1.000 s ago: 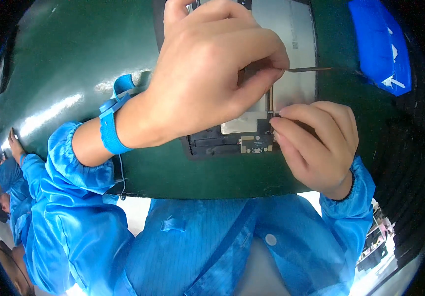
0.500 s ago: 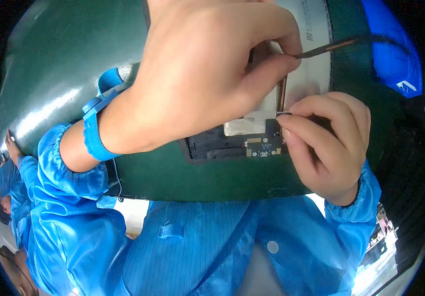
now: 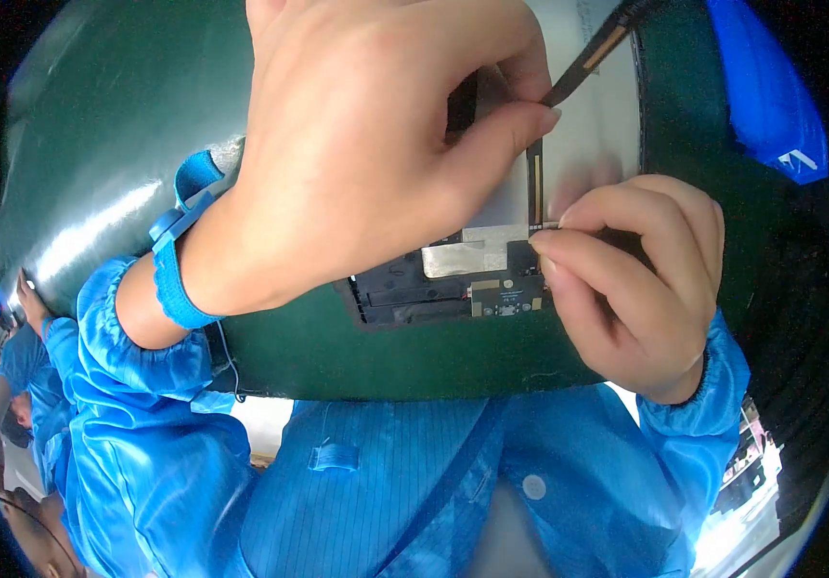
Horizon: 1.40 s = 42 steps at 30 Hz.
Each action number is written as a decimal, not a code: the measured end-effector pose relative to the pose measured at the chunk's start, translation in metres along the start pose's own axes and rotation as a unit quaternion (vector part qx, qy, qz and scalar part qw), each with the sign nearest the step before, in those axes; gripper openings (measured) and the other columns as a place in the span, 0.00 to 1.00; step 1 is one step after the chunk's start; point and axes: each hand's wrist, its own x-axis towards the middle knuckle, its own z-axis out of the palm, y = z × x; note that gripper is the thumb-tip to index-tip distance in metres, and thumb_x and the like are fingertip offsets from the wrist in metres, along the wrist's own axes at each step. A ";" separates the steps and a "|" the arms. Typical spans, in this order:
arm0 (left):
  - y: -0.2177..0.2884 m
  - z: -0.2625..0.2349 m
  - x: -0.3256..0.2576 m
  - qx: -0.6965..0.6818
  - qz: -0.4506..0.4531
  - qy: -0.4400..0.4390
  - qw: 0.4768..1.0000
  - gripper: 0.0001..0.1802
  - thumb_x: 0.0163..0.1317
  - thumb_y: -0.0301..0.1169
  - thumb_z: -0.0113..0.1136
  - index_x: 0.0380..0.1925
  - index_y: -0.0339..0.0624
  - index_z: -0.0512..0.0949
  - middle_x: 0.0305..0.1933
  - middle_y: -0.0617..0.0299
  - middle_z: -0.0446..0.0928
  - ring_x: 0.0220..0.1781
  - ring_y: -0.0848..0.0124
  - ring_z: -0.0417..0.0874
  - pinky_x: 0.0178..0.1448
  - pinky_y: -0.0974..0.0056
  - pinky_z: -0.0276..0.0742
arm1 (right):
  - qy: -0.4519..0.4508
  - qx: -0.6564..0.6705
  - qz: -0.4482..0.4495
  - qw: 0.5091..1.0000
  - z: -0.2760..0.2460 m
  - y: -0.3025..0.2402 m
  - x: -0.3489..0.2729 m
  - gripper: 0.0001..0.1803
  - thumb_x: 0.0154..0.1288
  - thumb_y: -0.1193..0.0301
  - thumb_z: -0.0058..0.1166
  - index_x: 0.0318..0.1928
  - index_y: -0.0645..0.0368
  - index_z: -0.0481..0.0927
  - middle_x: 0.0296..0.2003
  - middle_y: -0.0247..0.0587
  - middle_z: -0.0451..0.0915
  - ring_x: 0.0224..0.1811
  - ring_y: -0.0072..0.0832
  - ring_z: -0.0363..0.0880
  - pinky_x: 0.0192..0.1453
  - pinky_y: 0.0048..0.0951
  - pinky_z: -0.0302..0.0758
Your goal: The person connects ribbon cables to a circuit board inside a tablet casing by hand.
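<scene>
My left hand [image 3: 366, 135] crosses the work from the left and pinches a dark flat ribbon cable [image 3: 595, 56] between thumb and forefinger. One stretch of this cable slants to the upper right; another runs straight down. At the lower end of the cable, the fingertips of my right hand [image 3: 641, 284] are closed together, next to a small pale connector. Beneath lies an opened flat device with a black frame [image 3: 405, 294], a silver-grey battery [image 3: 602, 144] and a small circuit board [image 3: 506, 299]. My left hand hides much of the device.
A green mat [image 3: 386, 366] covers the bench under the device. A blue strap [image 3: 176, 279] with a thin cord circles my left wrist. Some glossy blue material [image 3: 771, 106] lies at the far right. Another person [image 3: 25, 405] in blue sits off to the left.
My left hand has shifted slightly left, and the upper part of the cable now slants up more steeply. The stretch running down has straightened. My right hand has stayed nearly in place.
</scene>
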 end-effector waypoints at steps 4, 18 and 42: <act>0.006 -0.003 0.001 0.015 -0.051 -0.031 0.998 0.08 0.41 0.28 0.68 0.25 0.49 0.81 0.33 0.69 0.74 0.43 0.66 0.72 0.61 0.56 0.55 | 0.000 0.002 0.001 1.000 0.000 0.000 0.000 0.13 0.41 0.80 0.64 0.33 0.57 0.84 0.35 0.38 0.79 0.39 0.37 0.75 0.46 0.34 0.70; 0.034 -0.024 0.025 0.076 -0.215 -0.090 0.969 0.08 0.42 0.29 0.69 0.26 0.47 0.80 0.37 0.67 0.76 0.46 0.65 0.72 0.62 0.55 0.56 | -0.036 -0.163 -0.053 0.985 -0.002 -0.015 -0.005 0.11 0.63 0.64 0.51 0.43 0.55 0.78 0.51 0.42 0.82 0.58 0.39 0.75 0.60 0.39 0.63; 0.044 -0.065 -0.049 0.251 -0.185 -0.117 0.943 0.39 0.62 0.46 0.52 0.64 0.26 0.60 0.72 0.34 0.52 0.76 0.43 0.45 0.75 0.41 0.35 | 0.145 0.341 0.125 0.920 0.013 0.008 0.006 0.45 0.57 0.77 0.50 0.71 0.70 0.40 0.74 0.58 0.38 0.78 0.45 0.36 0.78 0.38 0.37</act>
